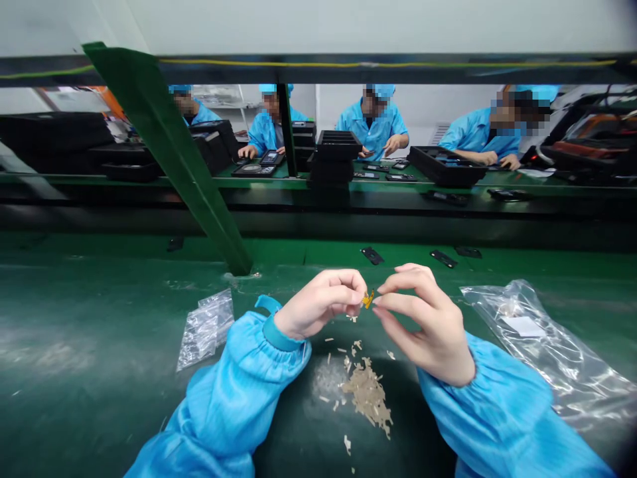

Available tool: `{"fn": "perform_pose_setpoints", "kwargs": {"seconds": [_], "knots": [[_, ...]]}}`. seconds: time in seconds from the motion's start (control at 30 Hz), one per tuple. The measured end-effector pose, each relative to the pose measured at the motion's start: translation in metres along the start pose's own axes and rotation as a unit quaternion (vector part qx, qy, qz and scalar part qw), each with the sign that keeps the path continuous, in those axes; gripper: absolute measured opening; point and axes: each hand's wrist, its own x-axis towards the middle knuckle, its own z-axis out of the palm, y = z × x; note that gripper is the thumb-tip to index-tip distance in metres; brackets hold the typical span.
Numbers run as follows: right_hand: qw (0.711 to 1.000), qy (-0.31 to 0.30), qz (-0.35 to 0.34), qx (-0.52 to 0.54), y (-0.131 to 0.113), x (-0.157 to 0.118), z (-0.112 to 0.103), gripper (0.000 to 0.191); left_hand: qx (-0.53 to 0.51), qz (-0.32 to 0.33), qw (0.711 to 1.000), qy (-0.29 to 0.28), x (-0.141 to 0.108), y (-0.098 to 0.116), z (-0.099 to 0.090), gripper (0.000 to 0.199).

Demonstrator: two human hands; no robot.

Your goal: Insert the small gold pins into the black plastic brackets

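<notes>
My left hand [323,302] is closed in a pinch on a small orange-yellow flex cable [368,299]. My right hand [428,325] comes in from the other side, its fingers spread and the tips just beside the cable. Whether a fingertip touches it I cannot tell. On the green table below lies a pile of small beige strips [367,393], with several loose ones scattered around it. A beige piece [352,319] shows just beneath my left fingertips.
Clear plastic bags lie at left [206,328] and right [527,325]. Flat black parts [372,255] rest farther back. A slanted green post [174,166] rises at left. Behind the divider, several co-workers in blue sit among black trays [445,166].
</notes>
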Motion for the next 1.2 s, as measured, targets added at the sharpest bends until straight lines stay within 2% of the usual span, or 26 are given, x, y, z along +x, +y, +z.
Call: {"fn": "perform_pose_setpoints", "kwargs": {"seconds": [0.17, 0.27, 0.33, 0.37, 0.4, 0.43, 0.5, 0.57, 0.67, 0.8, 0.97, 1.03, 1.13, 1.2], "knots": [[0.998, 0.011, -0.034, -0.046, -0.003, -0.001, 0.002, 0.026, 0.0, -0.033, 0.999, -0.008, 0.001, -0.003, 0.005, 0.008], [0.999, 0.013, -0.007, -0.036, 0.012, -0.002, 0.002, 0.021, 0.044, -0.027, 0.998, 0.024, 0.004, -0.002, 0.004, 0.009], [0.995, 0.009, 0.091, -0.042, 0.04, -0.005, 0.005, 0.012, 0.084, -0.005, 0.993, 0.08, 0.007, 0.0, 0.001, 0.01], [0.982, 0.0, 0.18, -0.06, 0.058, -0.008, 0.009, 0.006, 0.096, 0.009, 0.99, 0.105, 0.008, 0.001, 0.0, 0.011], [0.955, -0.022, 0.283, -0.084, 0.079, -0.012, 0.014, 0.005, 0.102, 0.021, 0.987, 0.121, 0.008, 0.002, -0.003, 0.012], [0.94, -0.037, 0.327, -0.095, 0.1, -0.016, 0.021, 0.008, 0.106, 0.03, 0.986, 0.128, 0.008, 0.003, -0.005, 0.013], [0.919, -0.074, 0.374, -0.102, 0.139, -0.025, 0.038, 0.018, 0.122, 0.043, 0.984, 0.124, 0.008, 0.004, -0.008, 0.012], [0.898, -0.118, 0.41, -0.107, 0.166, -0.032, 0.057, 0.028, 0.152, 0.051, 0.98, 0.116, 0.007, 0.004, -0.011, 0.01], [0.87, -0.152, 0.454, -0.116, 0.183, -0.037, 0.082, 0.032, 0.184, 0.053, 0.976, 0.103, 0.006, 0.003, -0.013, 0.01], [0.853, -0.147, 0.488, -0.108, 0.186, -0.036, 0.091, 0.032, 0.223, 0.05, 0.969, 0.096, 0.005, 0.005, -0.014, 0.013], [0.865, -0.088, 0.492, -0.039, 0.176, -0.027, 0.068, 0.032, 0.261, 0.047, 0.959, 0.099, 0.009, 0.003, -0.019, 0.014], [0.879, -0.057, 0.473, 0.015, 0.156, -0.02, 0.058, 0.04, 0.304, 0.057, 0.944, 0.114, 0.013, -0.004, -0.022, 0.016], [0.9, -0.014, 0.421, 0.11, 0.108, -0.008, 0.047, 0.05, 0.386, 0.087, 0.905, 0.157, 0.02, -0.015, -0.022, 0.019], [0.908, 0.013, 0.384, 0.169, 0.075, -0.002, 0.043, 0.05, 0.392, 0.101, 0.9, 0.163, 0.022, -0.02, -0.017, 0.022]]}}
